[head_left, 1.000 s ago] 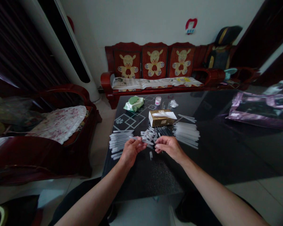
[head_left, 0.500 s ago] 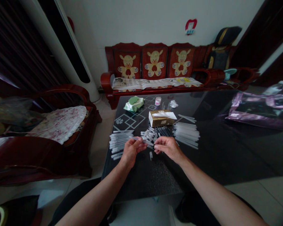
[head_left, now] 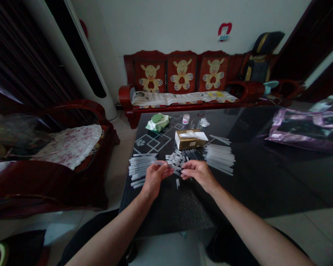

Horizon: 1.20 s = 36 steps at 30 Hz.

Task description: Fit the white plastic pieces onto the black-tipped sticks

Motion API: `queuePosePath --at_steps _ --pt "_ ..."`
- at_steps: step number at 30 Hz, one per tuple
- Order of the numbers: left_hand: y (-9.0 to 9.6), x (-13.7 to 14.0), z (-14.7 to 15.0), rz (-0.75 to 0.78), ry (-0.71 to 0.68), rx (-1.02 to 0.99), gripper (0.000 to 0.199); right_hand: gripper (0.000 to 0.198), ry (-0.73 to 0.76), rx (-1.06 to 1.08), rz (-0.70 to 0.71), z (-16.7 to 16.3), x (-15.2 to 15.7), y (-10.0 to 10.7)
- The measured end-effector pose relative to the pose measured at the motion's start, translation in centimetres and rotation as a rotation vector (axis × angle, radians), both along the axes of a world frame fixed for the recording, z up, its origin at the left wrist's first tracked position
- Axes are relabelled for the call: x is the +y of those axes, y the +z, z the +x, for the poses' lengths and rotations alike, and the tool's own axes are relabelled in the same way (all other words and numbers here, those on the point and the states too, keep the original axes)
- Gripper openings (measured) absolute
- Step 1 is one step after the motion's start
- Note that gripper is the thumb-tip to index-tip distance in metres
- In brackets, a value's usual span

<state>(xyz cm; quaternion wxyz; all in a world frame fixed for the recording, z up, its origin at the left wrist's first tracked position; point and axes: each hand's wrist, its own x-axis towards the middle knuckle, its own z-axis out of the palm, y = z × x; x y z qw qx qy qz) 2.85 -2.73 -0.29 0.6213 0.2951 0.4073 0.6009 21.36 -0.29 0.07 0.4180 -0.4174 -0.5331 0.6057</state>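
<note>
My left hand (head_left: 154, 176) is closed in a pinch on a slim, whitish translucent pen barrel (head_left: 176, 167), which points right. Close to the barrel's right end, the fingertips of my right hand (head_left: 198, 173) are pressed together; whatever they hold is too small to make out. Behind the hands lie a heap of short white pen caps (head_left: 175, 157) and a bunch of thin black pen refills (head_left: 192, 154). A single white cap (head_left: 178, 183) rests on the table just in front of my fingers.
Rows of translucent barrels lie left (head_left: 141, 168) and right (head_left: 219, 159) on the dark glossy table (head_left: 177, 214). Farther back are a gold tissue box (head_left: 191, 142), a green wipes pack (head_left: 157, 122), a small cup (head_left: 185, 118) and crumpled tissue (head_left: 204, 122). A purple-edged clear bag (head_left: 302, 145) lies right.
The barrel in my left hand sits a little more level, its right end slightly higher. My right hand has shifted only slightly beside it.
</note>
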Motion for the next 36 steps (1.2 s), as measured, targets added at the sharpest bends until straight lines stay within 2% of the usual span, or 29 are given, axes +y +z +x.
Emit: queuePosePath --at_steps 6,12,20,24,30,36 --pt "0.15 -0.22 0.2 0.043 -0.014 -0.014 0.029 0.031 -0.001 -0.041 -0.051 -0.08 -0.09 0.08" --pt "0.16 -0.25 0.21 0.034 -0.009 -0.014 0.029 0.042 0.031 -0.081 -0.08 -0.27 -0.16 0.1" --pt "0.25 -0.2 0.26 0.015 0.008 -0.021 0.032 0.033 0.093 -0.065 -0.009 0.04 -0.16 -0.01" --pt "0.33 -0.2 0.28 0.01 -0.002 -0.028 0.031 0.043 0.098 -0.131 -0.071 0.06 -0.21 0.04" --pt "0.15 -0.12 0.24 0.017 -0.002 -0.025 0.03 0.035 0.119 -0.095 -0.007 0.14 -0.27 0.13" --pt "-0.04 -0.1 0.17 0.018 -0.013 -0.033 0.031 0.041 0.11 -0.155 -0.099 0.14 -0.25 0.22"
